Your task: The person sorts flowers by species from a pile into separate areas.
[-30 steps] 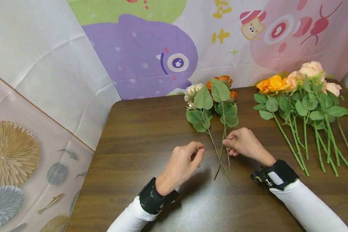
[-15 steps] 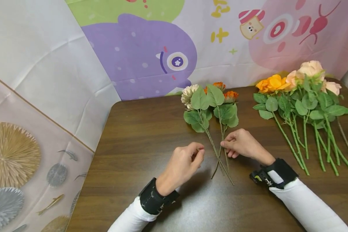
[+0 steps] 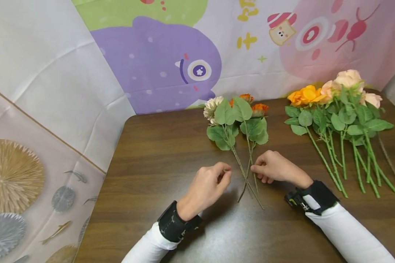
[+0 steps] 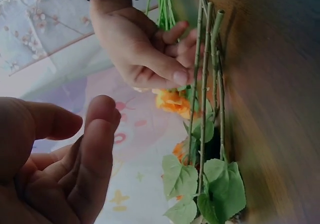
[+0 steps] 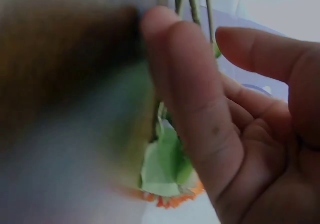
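Two loose pairs of artificial flowers lie on the table: cream-white blooms [image 3: 213,107] on the left, orange blooms [image 3: 259,109] on the right. Their thin brown stems [image 3: 247,177] cross near the lower ends. Just right of those stems is my right hand [image 3: 276,167]; the right wrist view has its thumb [image 5: 250,49] apart from the forefinger, with no stem between. My left hand [image 3: 205,184] hovers left of the stems, fingers loosely bent and holding nothing. In the left wrist view a gap separates its thumb and fingers [image 4: 97,154], and the stems stand beyond.
Several peach roses [image 3: 347,78] and a yellow-orange rose [image 3: 306,95] with long green stems lie at the right of the brown table [image 3: 158,146]. Behind the table hangs a printed cloth [image 3: 171,65]; another patterned cloth [image 3: 62,164] is at the left.
An orange flower's stem and leaf have shifted left towards the cream-white ones. My right hand has drawn slightly down, away from the leaves. My left hand stays about where it was.
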`<action>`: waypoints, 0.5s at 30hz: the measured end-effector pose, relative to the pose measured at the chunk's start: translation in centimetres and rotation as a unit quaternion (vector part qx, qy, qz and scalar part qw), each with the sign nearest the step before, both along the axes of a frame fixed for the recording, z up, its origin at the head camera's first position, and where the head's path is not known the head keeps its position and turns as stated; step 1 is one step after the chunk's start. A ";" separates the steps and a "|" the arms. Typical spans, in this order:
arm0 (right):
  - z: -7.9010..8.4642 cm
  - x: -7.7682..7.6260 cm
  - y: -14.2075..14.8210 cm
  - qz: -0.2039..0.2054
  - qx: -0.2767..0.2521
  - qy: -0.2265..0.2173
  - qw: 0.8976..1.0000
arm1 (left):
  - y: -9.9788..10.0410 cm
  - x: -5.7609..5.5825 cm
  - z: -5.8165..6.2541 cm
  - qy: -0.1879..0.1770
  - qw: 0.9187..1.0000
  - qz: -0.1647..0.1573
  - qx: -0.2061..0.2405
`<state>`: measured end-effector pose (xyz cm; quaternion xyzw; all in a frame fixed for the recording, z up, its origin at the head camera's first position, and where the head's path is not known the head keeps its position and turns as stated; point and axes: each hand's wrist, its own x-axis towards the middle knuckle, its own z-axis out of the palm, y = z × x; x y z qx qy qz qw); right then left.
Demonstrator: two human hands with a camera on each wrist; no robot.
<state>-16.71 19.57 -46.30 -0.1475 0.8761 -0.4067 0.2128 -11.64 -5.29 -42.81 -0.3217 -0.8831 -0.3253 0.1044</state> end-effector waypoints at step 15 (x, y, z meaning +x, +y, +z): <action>0.0 -0.7 1.1 -0.045 0.105 0.150 0.982 | -3.1 -3.7 -2.8 -0.042 0.995 0.074 -0.060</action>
